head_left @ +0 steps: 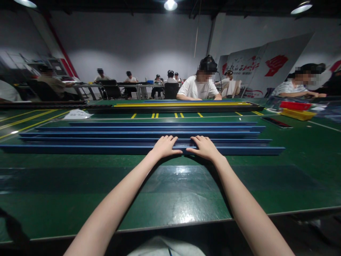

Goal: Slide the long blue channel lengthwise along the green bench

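At frame centre, the left hand [165, 147] and right hand [204, 147] lie flat, fingers spread, gripping nothing, on the nearest blue rail [80, 149] atop the green table [173, 192].

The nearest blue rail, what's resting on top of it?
Both hands, left hand and right hand, lie flat on the nearest blue rail. The strip beneath their palms is covered.
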`<act>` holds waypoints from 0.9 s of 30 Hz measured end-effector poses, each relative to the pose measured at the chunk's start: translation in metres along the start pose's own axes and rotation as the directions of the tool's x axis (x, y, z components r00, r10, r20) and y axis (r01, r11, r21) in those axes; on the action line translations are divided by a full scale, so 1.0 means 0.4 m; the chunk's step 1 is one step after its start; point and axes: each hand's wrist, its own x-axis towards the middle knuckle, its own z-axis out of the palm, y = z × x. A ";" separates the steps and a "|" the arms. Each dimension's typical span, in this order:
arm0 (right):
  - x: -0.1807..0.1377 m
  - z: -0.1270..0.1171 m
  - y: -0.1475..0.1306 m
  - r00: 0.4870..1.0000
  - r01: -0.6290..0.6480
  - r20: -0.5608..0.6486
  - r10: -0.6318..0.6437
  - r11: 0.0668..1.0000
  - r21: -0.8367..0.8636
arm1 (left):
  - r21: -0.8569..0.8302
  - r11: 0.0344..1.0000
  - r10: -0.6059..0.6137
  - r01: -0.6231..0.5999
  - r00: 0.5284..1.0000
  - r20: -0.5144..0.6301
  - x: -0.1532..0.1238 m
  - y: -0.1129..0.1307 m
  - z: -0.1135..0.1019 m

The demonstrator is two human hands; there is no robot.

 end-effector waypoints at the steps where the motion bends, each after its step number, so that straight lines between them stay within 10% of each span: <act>1: -0.001 0.001 0.000 1.000 0.002 -0.001 -0.002 1.000 0.001 | -0.003 1.000 -0.001 0.001 1.000 0.006 0.001 -0.002 -0.001; 27: -0.044 -0.027 0.091 0.998 -0.065 0.032 0.060 0.983 0.173 | -0.112 0.990 -0.059 0.086 0.972 0.226 -0.002 -0.076 -0.065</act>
